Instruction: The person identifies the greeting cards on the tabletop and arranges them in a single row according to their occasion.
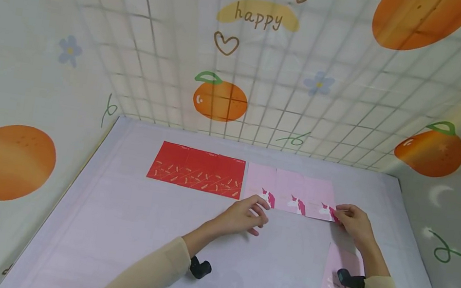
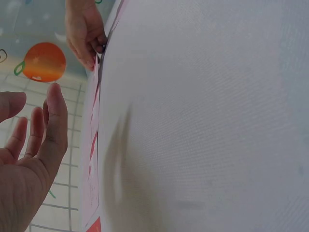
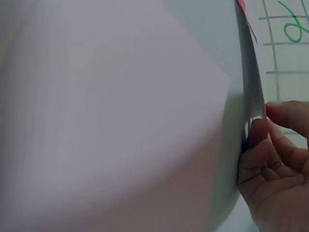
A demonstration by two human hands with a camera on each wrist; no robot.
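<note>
My right hand (image 1: 354,224) pinches the lower right corner of the rightmost pink unicorn card (image 1: 319,191), between thumb and fingers. In the right wrist view that card's edge is slightly lifted off the table. Two more pink cards (image 1: 288,186) lie edge to edge to its left. My left hand (image 1: 244,216) hovers just in front of the row with loosely bent fingers, holding nothing; the left wrist view shows the hand (image 2: 34,150) apart from the cards. Another pink unicorn card (image 1: 333,264) lies nearer the front, partly hidden by my right wrist and a black wrist camera (image 1: 350,280).
Red cards (image 1: 201,159) with gold print lie side by side at the left end of the row. The white table (image 1: 121,232) meets a backdrop cloth (image 1: 168,81) printed with a grid and oranges at the back, with cloth at both sides.
</note>
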